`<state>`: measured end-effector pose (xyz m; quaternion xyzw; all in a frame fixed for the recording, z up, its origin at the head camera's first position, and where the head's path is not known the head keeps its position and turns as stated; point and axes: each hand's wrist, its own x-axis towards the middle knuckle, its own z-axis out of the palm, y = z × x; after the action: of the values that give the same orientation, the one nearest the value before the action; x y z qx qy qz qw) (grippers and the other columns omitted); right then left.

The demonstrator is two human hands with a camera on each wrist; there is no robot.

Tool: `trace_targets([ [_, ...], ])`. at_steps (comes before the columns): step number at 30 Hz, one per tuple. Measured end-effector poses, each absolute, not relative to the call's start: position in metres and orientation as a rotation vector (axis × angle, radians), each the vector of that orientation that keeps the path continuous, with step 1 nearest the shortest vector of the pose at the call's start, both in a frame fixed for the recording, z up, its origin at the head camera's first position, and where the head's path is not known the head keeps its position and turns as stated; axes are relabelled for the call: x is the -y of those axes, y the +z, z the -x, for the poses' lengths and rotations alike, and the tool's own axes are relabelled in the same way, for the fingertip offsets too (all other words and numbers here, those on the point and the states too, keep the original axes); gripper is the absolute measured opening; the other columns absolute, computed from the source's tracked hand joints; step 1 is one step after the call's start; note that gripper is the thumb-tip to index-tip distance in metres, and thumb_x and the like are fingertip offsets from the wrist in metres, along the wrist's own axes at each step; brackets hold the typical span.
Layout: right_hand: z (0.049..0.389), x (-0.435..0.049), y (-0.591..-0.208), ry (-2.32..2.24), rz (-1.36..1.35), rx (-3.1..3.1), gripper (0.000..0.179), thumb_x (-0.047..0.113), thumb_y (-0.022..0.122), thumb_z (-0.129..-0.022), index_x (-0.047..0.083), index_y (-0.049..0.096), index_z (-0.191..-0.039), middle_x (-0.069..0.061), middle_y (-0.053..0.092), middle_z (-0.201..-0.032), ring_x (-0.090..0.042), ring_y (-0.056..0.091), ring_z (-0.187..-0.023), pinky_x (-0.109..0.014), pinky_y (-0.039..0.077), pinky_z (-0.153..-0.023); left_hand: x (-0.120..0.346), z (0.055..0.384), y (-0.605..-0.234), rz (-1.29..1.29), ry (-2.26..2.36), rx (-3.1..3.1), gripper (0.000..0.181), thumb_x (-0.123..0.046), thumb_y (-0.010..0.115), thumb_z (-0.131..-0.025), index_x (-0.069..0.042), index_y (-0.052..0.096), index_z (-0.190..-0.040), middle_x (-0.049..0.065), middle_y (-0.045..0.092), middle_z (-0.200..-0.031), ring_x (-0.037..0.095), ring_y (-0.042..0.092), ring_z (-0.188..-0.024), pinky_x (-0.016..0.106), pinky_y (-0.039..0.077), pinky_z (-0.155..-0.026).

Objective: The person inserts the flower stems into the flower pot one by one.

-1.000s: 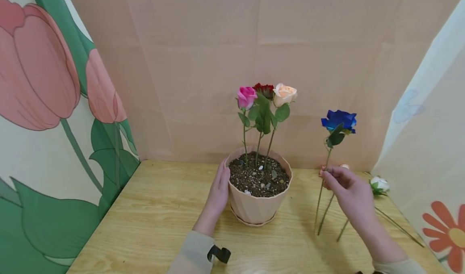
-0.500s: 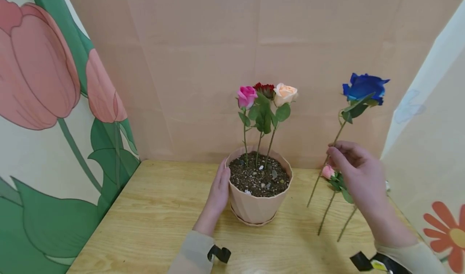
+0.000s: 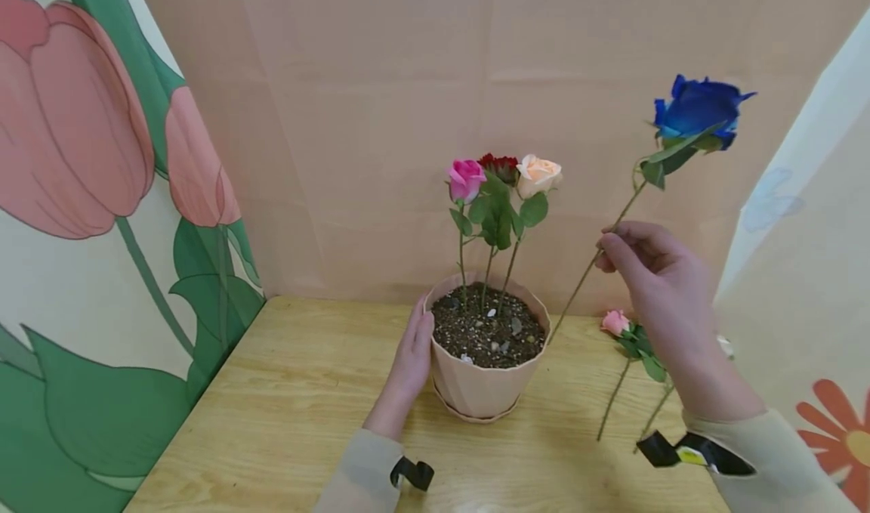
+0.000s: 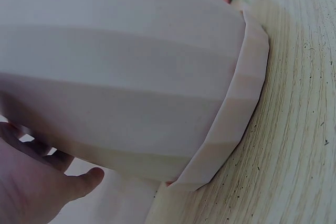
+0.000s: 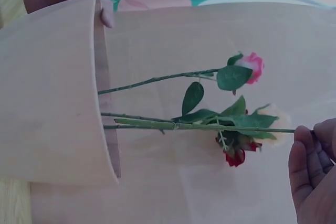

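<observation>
A blue artificial rose point(image 3: 700, 112) leans up to the right, its long stem pinched between the thumb and fingers of my right hand point(image 3: 662, 290). In the head view the stem's lower end overlaps the right rim of the pink flowerpot point(image 3: 479, 388); in the right wrist view the stem tip point(image 5: 118, 122) lies close to the pot's opening. My left hand point(image 3: 410, 350) rests with extended fingers against the pot's left side. From the soil point(image 3: 476, 339) stand a pink rose point(image 3: 466, 180), a dark red flower point(image 3: 499, 167) and a peach rose point(image 3: 539, 174).
Right of the pot, a light pink rose point(image 3: 615, 322) lies on the wooden table point(image 3: 313, 392) with another stem point(image 3: 654, 415) beside it. A white bloom point(image 3: 726, 345) is mostly hidden behind my right wrist. A saucer point(image 4: 231, 114) sits under the pot.
My right hand has lifted the blue rose from low at the right, and its stem end has swung left to the pot's rim. The left hand has stayed on the pot.
</observation>
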<state>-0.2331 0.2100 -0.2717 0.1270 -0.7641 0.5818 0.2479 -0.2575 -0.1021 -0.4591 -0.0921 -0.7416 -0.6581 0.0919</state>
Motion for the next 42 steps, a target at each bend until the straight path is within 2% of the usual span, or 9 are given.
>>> trace_targets([
  [5,0.249,-0.196,-0.27,1.645,-0.457,1.948,0.019,0.011,0.078,-0.105,-0.001,0.078,-0.119,-0.001,0.081,-0.095,-0.011,0.076,-0.083,-0.016,0.061,-0.083,0.102,0.258,-0.457,0.278,-1.942,2.199,0.06,-0.048,0.027,-0.122,-0.025,0.024,-0.178,0.007,0.023,-0.182,0.035,0.023,-0.166,0.06,0.018,-0.134],
  [10,0.264,-0.183,-0.276,1.569,-0.482,1.957,0.02,0.011,0.076,-0.106,-0.005,0.077,-0.119,0.001,0.081,-0.094,-0.012,0.076,-0.082,-0.018,0.062,-0.08,0.102,0.258,-0.458,0.275,-1.952,2.196,0.062,-0.05,0.028,-0.121,-0.026,0.024,-0.178,0.007,0.023,-0.182,0.037,0.023,-0.166,0.062,0.017,-0.133],
  [15,0.276,-0.173,-0.282,1.522,-0.476,2.022,0.023,0.013,0.073,-0.109,-0.007,0.075,-0.12,0.003,0.08,-0.095,-0.01,0.076,-0.083,-0.019,0.062,-0.08,0.102,0.259,-0.458,0.306,-1.958,2.179,0.059,-0.043,0.028,-0.123,-0.023,0.024,-0.178,0.009,0.023,-0.182,0.036,0.021,-0.166,0.061,0.017,-0.134],
  [21,0.289,-0.166,-0.293,1.454,-0.499,2.111,0.024,0.015,0.072,-0.11,-0.005,0.077,-0.122,-0.015,0.079,-0.102,-0.009,0.074,-0.085,-0.018,0.062,-0.079,0.101,0.259,-0.458,0.289,-1.976,2.186,0.058,-0.042,0.028,-0.123,-0.025,0.024,-0.178,0.007,0.023,-0.182,0.037,0.021,-0.166,0.062,0.017,-0.133],
  [25,0.291,-0.164,-0.299,1.417,-0.517,2.142,0.024,0.015,0.071,-0.11,-0.004,0.078,-0.122,-0.021,0.079,-0.102,-0.01,0.074,-0.084,-0.016,0.06,-0.077,0.1,0.258,-0.458,0.291,-1.973,2.191,0.059,-0.046,0.027,-0.122,-0.026,0.024,-0.178,0.007,0.023,-0.182,0.038,0.021,-0.166,0.064,0.016,-0.133],
  [35,0.289,-0.16,-0.314,1.259,-0.522,2.234,0.026,0.024,0.069,-0.113,0.003,0.079,-0.122,-0.012,0.08,-0.096,-0.005,0.071,-0.08,-0.013,0.054,-0.068,0.101,0.259,-0.459,0.27,-1.949,2.202,0.059,-0.048,0.027,-0.122,-0.028,0.025,-0.178,0.006,0.024,-0.182,0.04,0.024,-0.165,0.066,0.017,-0.132],
  [42,0.291,-0.159,-0.323,1.232,-0.496,2.288,0.025,0.025,0.067,-0.113,0.003,0.078,-0.121,-0.011,0.079,-0.094,-0.01,0.072,-0.08,-0.015,0.054,-0.065,0.101,0.257,-0.459,0.249,-1.952,2.205,0.059,-0.049,0.027,-0.122,-0.029,0.026,-0.177,0.006,0.025,-0.181,0.04,0.024,-0.165,0.067,0.017,-0.132],
])
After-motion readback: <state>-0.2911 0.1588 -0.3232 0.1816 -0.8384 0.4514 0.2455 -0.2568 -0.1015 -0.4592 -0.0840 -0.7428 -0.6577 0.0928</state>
